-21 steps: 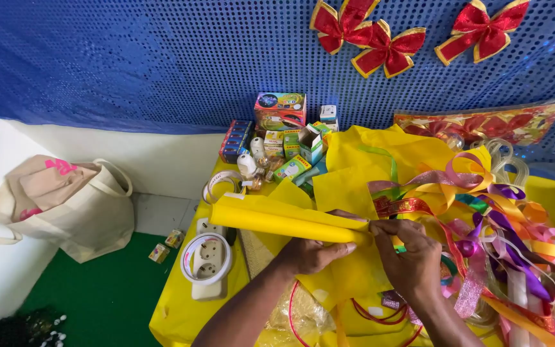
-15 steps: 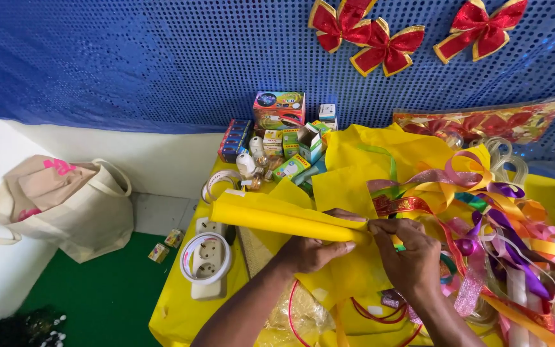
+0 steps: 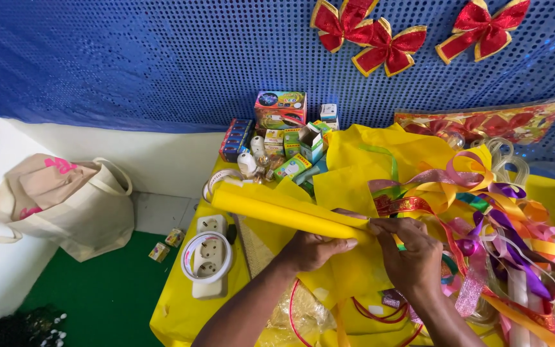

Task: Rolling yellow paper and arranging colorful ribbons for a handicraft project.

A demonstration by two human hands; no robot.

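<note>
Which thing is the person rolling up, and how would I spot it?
Start at the yellow-covered table under the blue dotted wall. Near its left side, both hands meet: the left hand and right hand grip a yellow paper roll. It is one long, plain tube pointing left, unlike the curly coloured ribbons beside it.

Lighting is bright, even and diffuse, with soft shadows only. Colours are saturated. Focus is sharp overall. Wide-angle distortion bends the frame edges slightly.
</note>
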